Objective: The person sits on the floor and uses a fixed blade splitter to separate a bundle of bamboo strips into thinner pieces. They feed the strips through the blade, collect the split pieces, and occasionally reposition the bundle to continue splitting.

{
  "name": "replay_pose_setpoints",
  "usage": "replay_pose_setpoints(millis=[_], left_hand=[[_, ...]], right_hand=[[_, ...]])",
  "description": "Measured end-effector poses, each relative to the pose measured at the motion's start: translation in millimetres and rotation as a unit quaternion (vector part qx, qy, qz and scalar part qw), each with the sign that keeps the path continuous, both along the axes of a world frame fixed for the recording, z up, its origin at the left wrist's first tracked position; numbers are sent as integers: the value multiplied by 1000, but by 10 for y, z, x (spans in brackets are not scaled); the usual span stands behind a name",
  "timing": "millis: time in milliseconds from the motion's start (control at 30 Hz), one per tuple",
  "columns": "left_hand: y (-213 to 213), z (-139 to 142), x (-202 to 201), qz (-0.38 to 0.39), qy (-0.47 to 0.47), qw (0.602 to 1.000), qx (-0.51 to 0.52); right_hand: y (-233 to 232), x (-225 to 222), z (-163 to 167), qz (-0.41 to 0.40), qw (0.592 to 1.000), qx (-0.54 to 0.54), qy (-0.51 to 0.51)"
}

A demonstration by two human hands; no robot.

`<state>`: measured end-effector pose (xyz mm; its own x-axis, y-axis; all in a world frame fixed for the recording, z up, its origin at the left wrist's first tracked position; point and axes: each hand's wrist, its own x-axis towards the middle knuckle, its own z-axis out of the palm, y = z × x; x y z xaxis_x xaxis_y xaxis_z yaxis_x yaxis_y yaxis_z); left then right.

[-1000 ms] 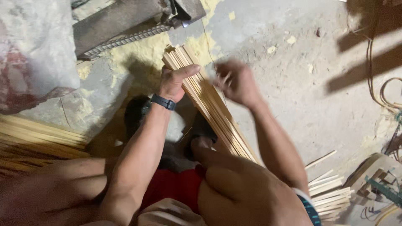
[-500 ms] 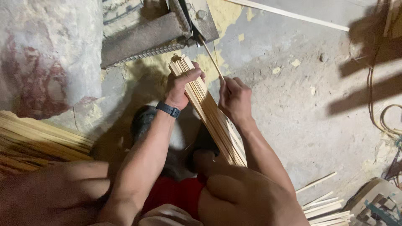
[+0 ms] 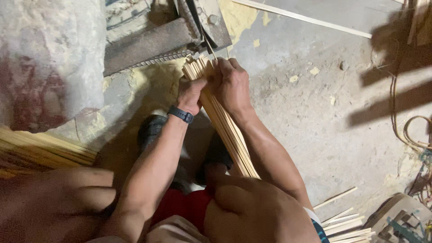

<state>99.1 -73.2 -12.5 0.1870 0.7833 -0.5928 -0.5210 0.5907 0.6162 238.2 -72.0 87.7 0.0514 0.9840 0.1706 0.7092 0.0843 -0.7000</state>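
A bundle of thin pale bamboo strips (image 3: 225, 130) runs from between my knees up to a fanned end near a metal machine. My left hand (image 3: 191, 92), with a dark band on its wrist, grips the bundle close to its top end from the left. My right hand (image 3: 231, 83) wraps around the same end from the right, fingers closed over the strips. The two hands touch each other. One thin strip sticks up from the top of the bundle toward the machine.
A grey metal machine part (image 3: 157, 40) lies just beyond the bundle's tip. A heap of bamboo strips (image 3: 40, 150) sits at the left, more cut strips (image 3: 346, 222) at the lower right. A long slat (image 3: 306, 18) and cables (image 3: 416, 135) lie on the dusty concrete floor.
My right hand has moved left onto the bundle's top end and closed on it beside the left hand. The view has shifted so the machine sits closer.
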Motion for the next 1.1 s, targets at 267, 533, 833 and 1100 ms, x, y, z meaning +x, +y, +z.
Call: replay_pose_setpoints(millis=[267,533,833,1100], left_hand=[[39,412,-4,-24,-20,999,25],[30,159,-18,-39,-42,998,-5],[-4,-181,2,10,-16,999,38],[69,331,41,-34,42,998,17]], right_hand=[[-818,429,102,48,991,43,-113],[-643,328,-37,-53,998,-27,-1],[-12,-46,-9,-20,999,23,-16],[-519,325,258,13,985,86,-150]])
